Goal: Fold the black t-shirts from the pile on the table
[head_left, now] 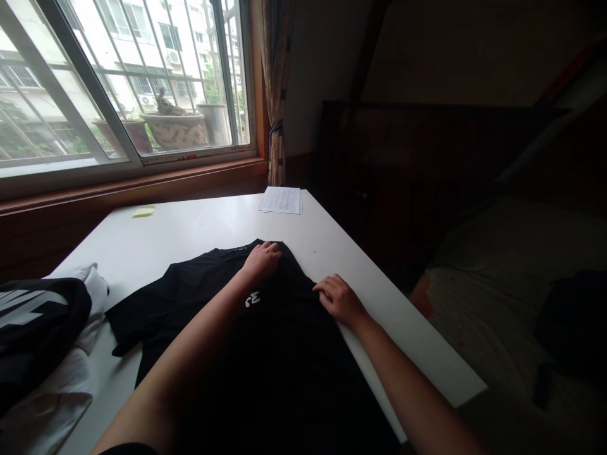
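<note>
- Tabletop (327,243), smooth, white and straight-edged, runs out toward the window wall, catching a pale sheen.
- And here's the black short-sleeved T-shirt (284,341) with a small white chest print, spread flat across it, collar end away from the wearer.
- Left hand (264,258) is down at the collar, fingers bent; whether they pinch the cloth, I can't tell.
- Right hand (339,298) is at the shirt's right edge, fingertips touching it, thumb hidden, so the grip can't be told either.
- Far edge: printed white paper sheets (281,200), and a small yellow paper pad (143,212) farther left.
- Near left, a black garment with a grey print (61,341) lies over crumpled white cloth (66,395).
- Daylight through a barred, metal-framed window (92,79); patterned tied curtain (276,95) beside it, dark wooden cabinet (379,164) in shadow.
</note>
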